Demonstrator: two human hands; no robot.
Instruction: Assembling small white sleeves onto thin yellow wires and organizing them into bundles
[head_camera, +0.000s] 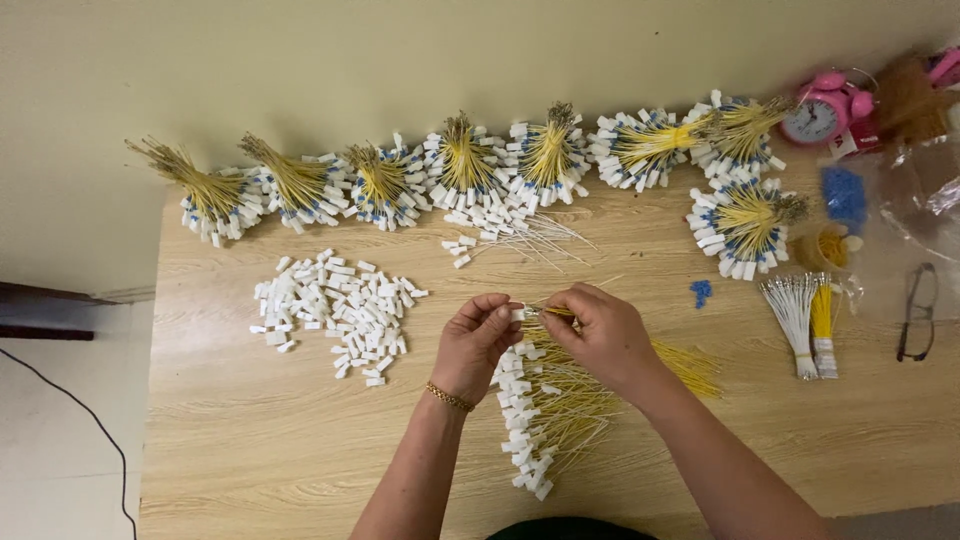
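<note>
My left hand (473, 343) pinches a small white plastic connector (517, 313) at the middle of the wooden table (250, 440). My right hand (603, 333) grips a thin yellow wire (553, 312) whose end meets that connector. Below the hands lies a row of yellow wires with white connectors fitted (530, 425). A loose heap of yellow wires (690, 367) pokes out to the right of my right wrist. A pile of loose white connectors (335, 310) lies to the left of my left hand.
Several tied bundles of wired connectors (460, 165) line the table's far edge. Right side: a pink alarm clock (825, 112), blue bits (843, 195), white and yellow wire bunches (805, 320), glasses (917, 310), plastic bags (925, 190). A black cable (70, 400) runs on the floor at left.
</note>
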